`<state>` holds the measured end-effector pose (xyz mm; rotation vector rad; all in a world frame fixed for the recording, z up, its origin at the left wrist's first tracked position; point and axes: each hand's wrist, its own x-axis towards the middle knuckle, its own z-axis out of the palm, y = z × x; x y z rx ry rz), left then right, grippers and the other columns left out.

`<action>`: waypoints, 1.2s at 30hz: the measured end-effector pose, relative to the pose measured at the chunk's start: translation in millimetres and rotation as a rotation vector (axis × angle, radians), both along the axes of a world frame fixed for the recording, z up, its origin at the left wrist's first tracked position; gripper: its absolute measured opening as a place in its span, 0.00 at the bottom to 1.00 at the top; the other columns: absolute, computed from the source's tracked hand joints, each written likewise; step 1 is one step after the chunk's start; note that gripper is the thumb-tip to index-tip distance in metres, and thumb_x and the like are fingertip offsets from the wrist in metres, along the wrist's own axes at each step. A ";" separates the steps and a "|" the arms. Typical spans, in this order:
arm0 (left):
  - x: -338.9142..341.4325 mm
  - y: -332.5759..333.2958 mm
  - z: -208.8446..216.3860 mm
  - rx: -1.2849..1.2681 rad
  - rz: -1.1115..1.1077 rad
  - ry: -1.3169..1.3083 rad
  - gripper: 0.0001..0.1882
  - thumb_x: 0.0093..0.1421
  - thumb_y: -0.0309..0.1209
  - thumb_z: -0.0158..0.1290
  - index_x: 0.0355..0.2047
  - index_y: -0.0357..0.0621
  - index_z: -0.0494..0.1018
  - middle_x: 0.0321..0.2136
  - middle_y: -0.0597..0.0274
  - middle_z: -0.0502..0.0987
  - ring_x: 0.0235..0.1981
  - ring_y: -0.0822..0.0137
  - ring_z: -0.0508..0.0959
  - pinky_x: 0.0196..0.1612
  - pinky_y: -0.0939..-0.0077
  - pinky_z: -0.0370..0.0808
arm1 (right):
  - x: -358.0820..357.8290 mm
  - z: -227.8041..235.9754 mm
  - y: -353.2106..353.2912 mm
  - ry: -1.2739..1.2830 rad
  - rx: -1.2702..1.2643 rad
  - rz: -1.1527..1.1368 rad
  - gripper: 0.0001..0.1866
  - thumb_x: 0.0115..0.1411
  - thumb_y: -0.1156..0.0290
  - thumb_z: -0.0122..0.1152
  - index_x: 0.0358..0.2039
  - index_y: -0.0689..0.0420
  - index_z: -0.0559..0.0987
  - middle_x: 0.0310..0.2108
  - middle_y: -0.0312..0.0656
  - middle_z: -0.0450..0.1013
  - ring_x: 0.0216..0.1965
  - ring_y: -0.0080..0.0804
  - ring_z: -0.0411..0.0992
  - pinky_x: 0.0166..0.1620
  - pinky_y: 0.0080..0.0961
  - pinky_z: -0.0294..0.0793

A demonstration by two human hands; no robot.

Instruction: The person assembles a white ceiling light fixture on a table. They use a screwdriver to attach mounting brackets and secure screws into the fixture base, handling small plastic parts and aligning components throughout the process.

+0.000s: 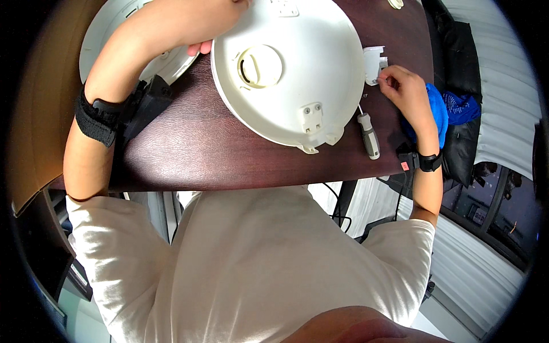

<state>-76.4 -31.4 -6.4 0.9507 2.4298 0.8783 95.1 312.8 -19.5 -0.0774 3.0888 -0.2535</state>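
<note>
A large round white plastic cover [331,68] lies hollow side up, with a round socket in it and a small screwed-on bracket near its lower rim. My left hand [209,20] is closed over the cover's upper left rim; its fingertips are partly cut off at the picture's top edge. To the right of the cover, my right hand [405,94] makes a pinch at the edge of a small white plastic piece [373,64]. What lies between those fingertips is too small to tell. A screwdriver [369,136] with a grey and white handle lies below, beside the cover.
Under my left forearm lies a second round white part [177,64] on the dark brown table [183,154]. A small cream-coloured part [396,3] sits at the far right. Blue cloth [437,114] and a black padded seat [462,63] are beyond the table's right edge. A cardboard box [37,126] stands left.
</note>
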 end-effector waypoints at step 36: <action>0.3 16.6 16.9 0.580 -0.130 0.212 0.04 0.59 0.26 0.58 0.34 0.39 0.77 0.23 0.69 0.75 0.23 0.80 0.72 0.26 0.83 0.69 | -93.0 38.9 -133.8 -0.497 -1.736 -0.270 0.12 0.67 0.62 0.53 0.30 0.57 0.74 0.23 0.30 0.66 0.20 0.19 0.62 0.24 0.19 0.58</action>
